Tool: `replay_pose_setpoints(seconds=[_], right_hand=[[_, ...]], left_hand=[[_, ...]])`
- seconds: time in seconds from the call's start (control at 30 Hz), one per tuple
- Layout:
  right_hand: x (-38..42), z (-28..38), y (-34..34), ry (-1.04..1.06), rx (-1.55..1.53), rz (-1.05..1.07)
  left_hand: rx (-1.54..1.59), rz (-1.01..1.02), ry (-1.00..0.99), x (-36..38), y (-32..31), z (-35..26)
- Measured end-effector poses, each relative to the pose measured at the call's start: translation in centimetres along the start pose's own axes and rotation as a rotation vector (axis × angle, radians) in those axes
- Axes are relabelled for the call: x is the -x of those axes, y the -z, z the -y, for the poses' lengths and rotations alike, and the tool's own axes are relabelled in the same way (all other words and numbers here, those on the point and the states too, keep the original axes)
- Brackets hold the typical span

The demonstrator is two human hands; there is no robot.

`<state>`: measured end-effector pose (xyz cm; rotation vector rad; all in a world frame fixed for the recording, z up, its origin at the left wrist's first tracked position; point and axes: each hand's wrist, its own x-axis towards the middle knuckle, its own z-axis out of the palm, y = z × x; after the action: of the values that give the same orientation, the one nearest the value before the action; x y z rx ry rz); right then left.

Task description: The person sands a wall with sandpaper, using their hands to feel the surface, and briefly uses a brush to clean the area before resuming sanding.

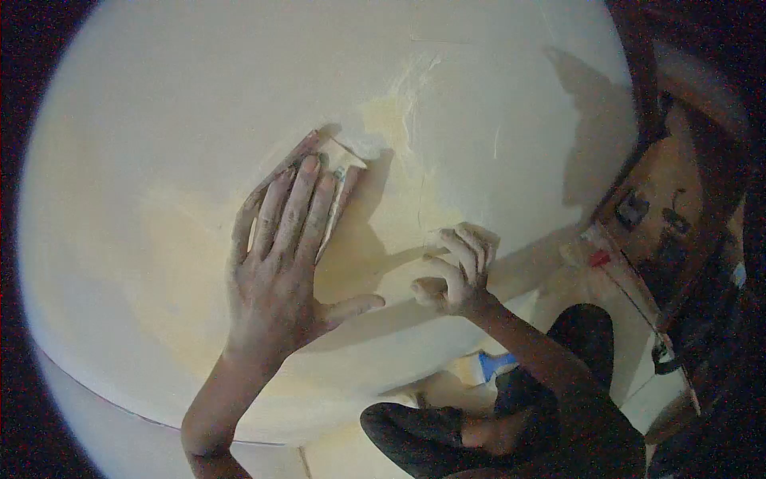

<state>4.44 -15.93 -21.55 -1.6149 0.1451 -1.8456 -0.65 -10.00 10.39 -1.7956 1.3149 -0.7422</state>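
Note:
My left hand lies with its fingers stretched over a folded piece of sandpaper, pressing it against a pale wall-like surface. Reddish-brown edges of the sheet stick out on both sides of the fingers, and a whitish part shows past the fingertips. The thumb points away to the right. My right hand hovers at or just off the same surface, its dusty fingers loosely bent and nothing visible in it; whether it touches cannot be told. Yellowish patches and white smears mark the surface around the sandpaper.
My dark-clothed knees are at the bottom. Between them and the surface a blue item shows. To the right lie a small red object and several dark items on a brownish area. A seam crosses the lower left.

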Motion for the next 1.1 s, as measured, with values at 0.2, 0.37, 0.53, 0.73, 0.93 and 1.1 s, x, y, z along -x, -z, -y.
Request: replay_pose_setpoints(seconds=[0.2,0.37,0.53,0.73,0.93,1.1], right_hand=[[0.6,-0.2,-0.4,0.01,0.023,-0.031],[1.5,-0.8,-0.9,-0.018,0.023,0.054],[-0.2,0.3,-0.9,-0.02,-0.019,-0.014],[1.3,-0.1,-1.0,-0.036,0.012,0.023],[0.5,0.6,-1.4,-0.012,-0.028,-0.033],[1.9,-0.3,-1.6,-0.015,-0.013,-0.052]], left_hand=[[0.116,-0.154,-0.144,-6.7,-1.7,-1.2],[0.063,-0.103,-0.1,-5.3,-2.3,0.0],[0.011,-0.065,-0.185,-5.8,0.1,0.6],[0.166,0.004,-0.167,-6.1,-0.9,-0.5],[0.185,-0.071,-0.183,-6.4,-0.8,-0.6],[0.15,0.088,-0.113,-3.0,-0.9,-1.5]])
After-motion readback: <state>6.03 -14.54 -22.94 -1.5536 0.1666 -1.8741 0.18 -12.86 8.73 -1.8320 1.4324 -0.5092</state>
